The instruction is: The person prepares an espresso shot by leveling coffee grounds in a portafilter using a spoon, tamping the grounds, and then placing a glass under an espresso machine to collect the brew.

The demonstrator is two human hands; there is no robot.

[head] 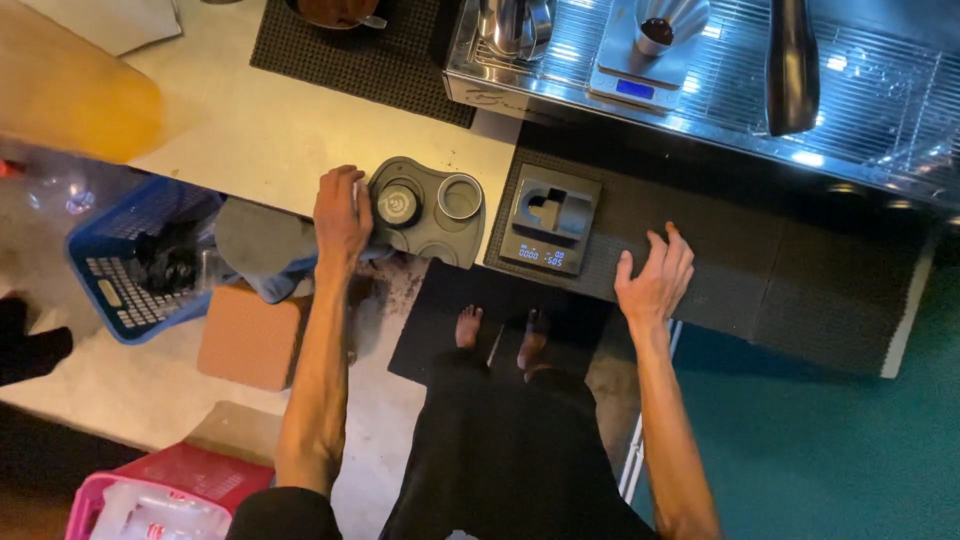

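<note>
At the bench (250,130) edge, our left hand (341,215) lies closed over a grey-blue cloth (265,250), pressing it against the left side of the grey tamping station (430,208). The cloth hangs partly over the edge, bunched and limp. We judge it soft and light, easy to gather anywhere, though loose folds may trail or snag on the station's rim, so a bunched grip near the middle seems best.

Our right hand (655,280) rests flat with fingers spread on the black ribbed mat (740,270), holding nothing, just right of the small scale (550,225) with its lit display.

The station has two round wells: the left one holds a tamper (398,203) seen from above, and the right one holds a metal ring (459,196) that looks empty inside. The station looks rigid and fairly heavy; we would expect it to stay put under a wipe.

On the machine's steel grille (880,100) stands a second scale (638,75) bearing a metal cup (660,25) with dark coffee in it. A steel jug (515,22) stands just left of it; we cannot tell what it contains. Below the bench, a blue basket (120,270) holds dark items too dim to name, and a pink crate (150,500) sits at the lower left.
</note>
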